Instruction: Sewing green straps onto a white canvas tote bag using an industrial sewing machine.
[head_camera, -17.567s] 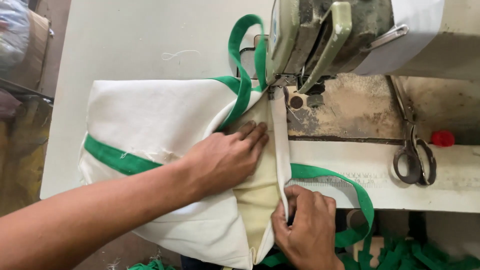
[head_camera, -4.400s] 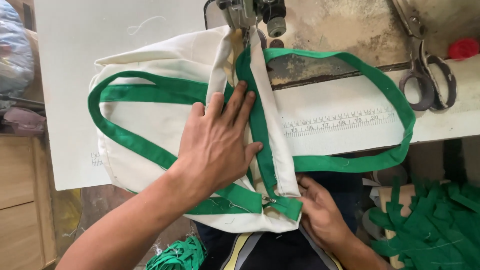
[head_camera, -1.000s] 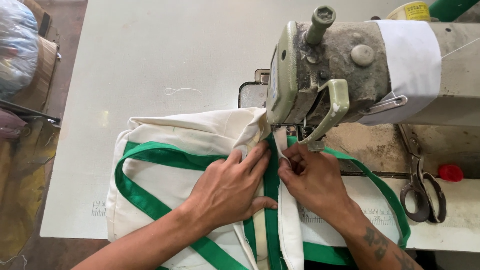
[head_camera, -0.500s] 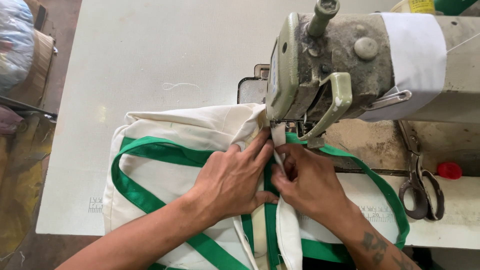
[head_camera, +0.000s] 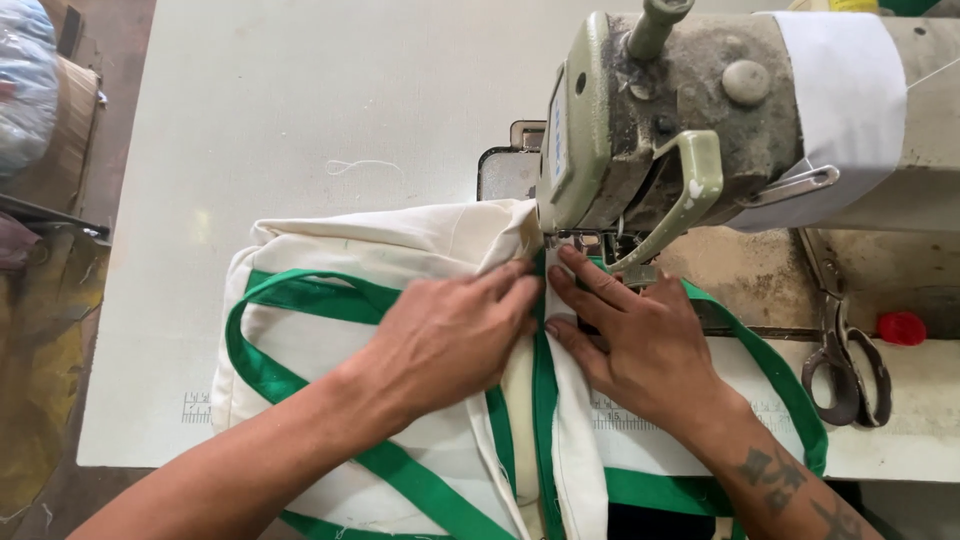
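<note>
**Both palms flat on a cream bag at the needle**

A cream-white cloth bag (head_camera: 330, 345) trimmed with green webbing straps (head_camera: 300, 295) lies on the pale grey work table (head_camera: 300, 120), its upper edge pushed under the head of a worn, grey-green metal sewing machine (head_camera: 640, 120). The left hand (head_camera: 445, 340) lies spread on the cloth, fingers straight and close together, tips pointing at the presser foot — pressing down, gripping nothing. The right hand (head_camera: 635, 345) lies flat just beside it, fingers extended toward the same spot, with a narrow folded cream edge and a green strap running between the two hands. The two sets of fingertips nearly touch below the needle area, though the needle itself is hidden by the machine head.

A green strap loop curves out to the right past the right wrist. Farther right, dark metal scissors (head_camera: 845, 360) rest on the machine bed, a small red round object (head_camera: 902, 328) near them.
</note>
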